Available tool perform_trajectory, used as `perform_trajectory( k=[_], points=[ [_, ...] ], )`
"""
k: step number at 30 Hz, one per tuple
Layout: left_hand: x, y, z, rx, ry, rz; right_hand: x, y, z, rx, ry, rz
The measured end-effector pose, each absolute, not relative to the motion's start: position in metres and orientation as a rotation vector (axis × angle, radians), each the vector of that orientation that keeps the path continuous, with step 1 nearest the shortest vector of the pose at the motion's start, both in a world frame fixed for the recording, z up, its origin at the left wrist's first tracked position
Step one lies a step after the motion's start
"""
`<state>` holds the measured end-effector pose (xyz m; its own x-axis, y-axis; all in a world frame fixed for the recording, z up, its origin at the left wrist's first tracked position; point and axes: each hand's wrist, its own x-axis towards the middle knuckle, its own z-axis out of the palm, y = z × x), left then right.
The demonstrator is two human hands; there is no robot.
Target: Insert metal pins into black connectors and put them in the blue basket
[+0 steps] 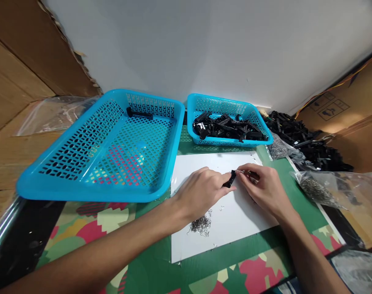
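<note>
My left hand [206, 188] is closed around a small black plastic part [231, 179], held over the white board [198, 163]. In my right hand [262, 183], a thin metal tool [241, 171] is pinched between thumb and fingers, its tip at the upper end of the black part. Its exact kind is hard to make out. A pile of small bent wire springs or hooks [200, 224] lies on the board below my left wrist, with a few loose ones nearby. My fingers cover much of the black part.
A large blue basket [97, 196] at left holds one long black part [140, 114]. Behind the board, a smaller blue basket [231, 142] is filled with black parts. At right are a heap of black parts [311, 143] and plastic bags [317, 190] of small metal pieces.
</note>
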<state>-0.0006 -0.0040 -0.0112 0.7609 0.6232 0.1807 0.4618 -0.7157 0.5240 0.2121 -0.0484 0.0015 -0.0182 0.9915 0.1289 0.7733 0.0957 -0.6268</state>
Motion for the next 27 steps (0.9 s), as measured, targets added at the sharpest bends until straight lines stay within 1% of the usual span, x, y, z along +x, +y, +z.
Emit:
perform_trajectory(
  k=[14, 27],
  points=[
    [-0.001, -0.005, -0.020, 2.427, 0.839, 0.573, 0.209, -0.054, -0.008, -1.673, -1.847, 0.303],
    [0.000, -0.005, -0.018, 2.396, 0.838, 0.592, 0.213, -0.049, -0.008, -1.686, -1.930, 0.375]
  ],
)
